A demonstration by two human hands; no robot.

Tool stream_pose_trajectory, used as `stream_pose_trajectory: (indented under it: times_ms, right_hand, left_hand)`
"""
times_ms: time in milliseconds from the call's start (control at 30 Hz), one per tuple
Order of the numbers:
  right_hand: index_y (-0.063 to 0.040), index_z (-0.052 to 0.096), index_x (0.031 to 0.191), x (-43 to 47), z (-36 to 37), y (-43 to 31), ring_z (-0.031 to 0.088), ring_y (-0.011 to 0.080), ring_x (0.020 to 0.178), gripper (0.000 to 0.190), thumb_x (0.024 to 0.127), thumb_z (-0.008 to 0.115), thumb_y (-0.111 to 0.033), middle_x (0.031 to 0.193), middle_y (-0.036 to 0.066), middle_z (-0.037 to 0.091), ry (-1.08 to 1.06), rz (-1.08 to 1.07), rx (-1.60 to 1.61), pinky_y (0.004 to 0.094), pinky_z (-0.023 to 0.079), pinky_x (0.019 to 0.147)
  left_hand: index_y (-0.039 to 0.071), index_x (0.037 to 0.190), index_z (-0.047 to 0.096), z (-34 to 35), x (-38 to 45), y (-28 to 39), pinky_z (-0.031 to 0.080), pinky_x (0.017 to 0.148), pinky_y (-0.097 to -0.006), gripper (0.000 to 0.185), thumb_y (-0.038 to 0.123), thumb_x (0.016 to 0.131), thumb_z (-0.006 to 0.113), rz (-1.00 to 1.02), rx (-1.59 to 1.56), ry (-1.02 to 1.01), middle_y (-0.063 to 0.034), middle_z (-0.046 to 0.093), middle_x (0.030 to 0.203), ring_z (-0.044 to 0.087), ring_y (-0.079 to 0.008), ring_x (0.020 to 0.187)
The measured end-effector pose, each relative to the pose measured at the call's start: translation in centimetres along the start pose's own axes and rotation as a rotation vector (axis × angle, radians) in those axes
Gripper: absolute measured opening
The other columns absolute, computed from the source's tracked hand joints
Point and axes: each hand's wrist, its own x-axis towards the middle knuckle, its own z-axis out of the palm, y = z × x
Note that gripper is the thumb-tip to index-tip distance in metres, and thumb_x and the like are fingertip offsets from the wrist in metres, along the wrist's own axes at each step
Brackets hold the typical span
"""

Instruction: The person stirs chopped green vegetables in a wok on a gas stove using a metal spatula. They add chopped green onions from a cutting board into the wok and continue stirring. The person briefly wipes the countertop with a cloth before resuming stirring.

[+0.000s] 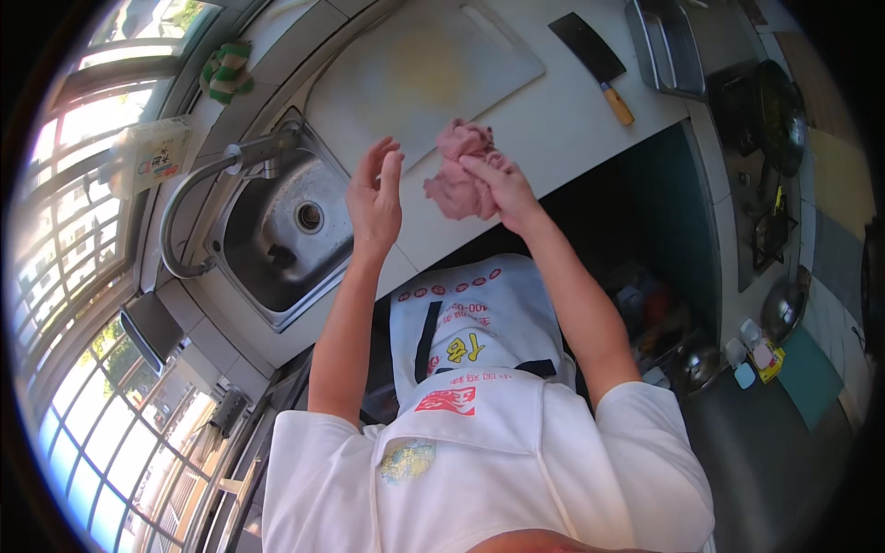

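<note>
A crumpled pink cloth (pixel 453 183) is bunched in my right hand (pixel 508 186), raised over the front of the white countertop (pixel 429 231). My left hand (pixel 375 197) is held up beside it with the fingers apart and nothing in them, near the right rim of the sink. Behind both hands lies a white cutting board (pixel 387 76) with a yellowish stain. To the right on the counter rests a cleaver (pixel 588 48) with a dark blade and a wooden handle.
A steel sink (pixel 276 214) with a curved faucet (pixel 183 200) sits at left, a dark scrap in its basin. A green-striped cloth (pixel 228 72) and a plastic container (pixel 152 155) lie by the window. At right stand a metal tray (pixel 667 48) and a wok (pixel 778 117).
</note>
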Motion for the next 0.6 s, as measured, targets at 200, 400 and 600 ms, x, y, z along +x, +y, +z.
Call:
stream_pose_trajectory:
  times_ms: [200, 400, 600]
  right_hand:
    - [-0.014, 0.073, 0.116, 5.9, -7.8, -5.3, 0.066, 0.0360, 0.110, 0.023, 0.096, 0.068, -0.024, 0.118, 0.010, 0.067, 0.711, -0.329, -1.554, 0.0513, 0.057, 0.089]
    - [-0.017, 0.073, 0.121, -1.7, 13.9, 4.9, 0.065, 0.0365, 0.112, 0.036, 0.087, 0.066, -0.017, 0.118, 0.012, 0.068, -0.086, -0.518, -1.075, 0.0493, 0.057, 0.091]
    - [-0.011, 0.064, 0.116, 7.6, 26.7, 4.4, 0.066, 0.0369, 0.109, 0.031, 0.091, 0.070, -0.028, 0.116, 0.016, 0.068, -0.206, -0.601, -1.527, 0.0495, 0.059, 0.087]
  left_hand:
    - [0.002, 0.127, 0.069, -4.1, 8.1, -6.1, 0.058, 0.084, -0.0350, 0.034, 0.025, 0.102, 0.066, -0.466, -0.119, 0.309, -0.0125, 0.077, 0.116, 0.077, -0.0225, 0.102]
    - [0.014, 0.114, 0.079, -10.9, 5.7, -12.4, 0.059, 0.091, -0.0448, 0.031, 0.031, 0.092, 0.066, -0.623, 0.868, 0.328, -0.0151, 0.079, 0.117, 0.076, -0.0341, 0.106]
    - [0.015, 0.130, 0.073, -20.0, 1.9, -7.0, 0.057, 0.098, -0.0431, 0.046, 0.048, 0.097, 0.067, -0.350, 0.608, 0.239, -0.0122, 0.075, 0.129, 0.073, -0.0329, 0.116]
